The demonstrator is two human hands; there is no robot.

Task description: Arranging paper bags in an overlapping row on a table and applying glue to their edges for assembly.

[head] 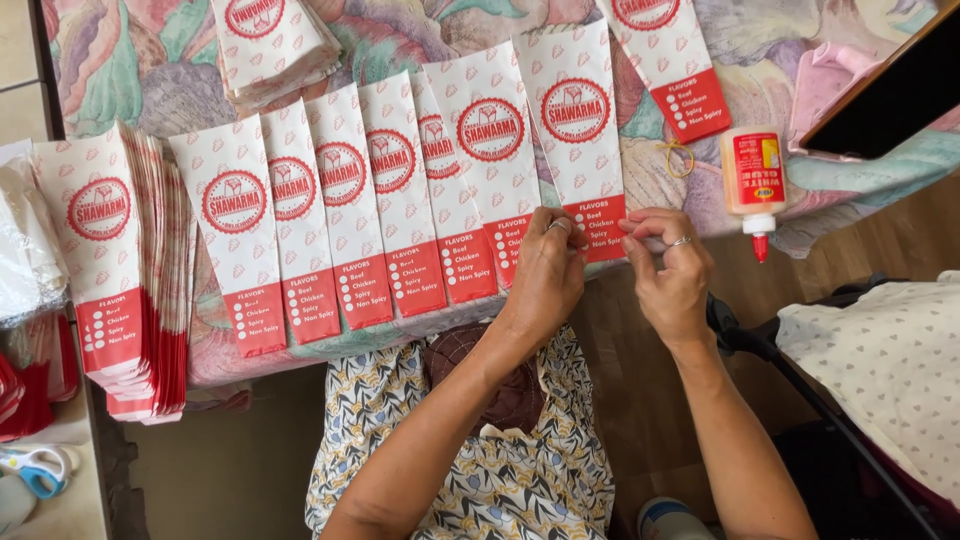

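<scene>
Several long white paper bags with red round prints and red bottom bands lie overlapping in a row on a table with a flowery cloth [150, 70]. The rightmost bag of the row [580, 130] has its red bottom end at the table's near edge. My left hand [545, 275] and my right hand [670, 270] both pinch that bottom end between fingertips, close together. Each hand wears a ring.
A thick stack of the same bags [115, 270] stands at the left, another pile [270, 45] at the back. A glue bottle [754, 185] with red tip and a rubber band [677, 157] lie right of my hands. Scissors [35, 468] sit bottom left.
</scene>
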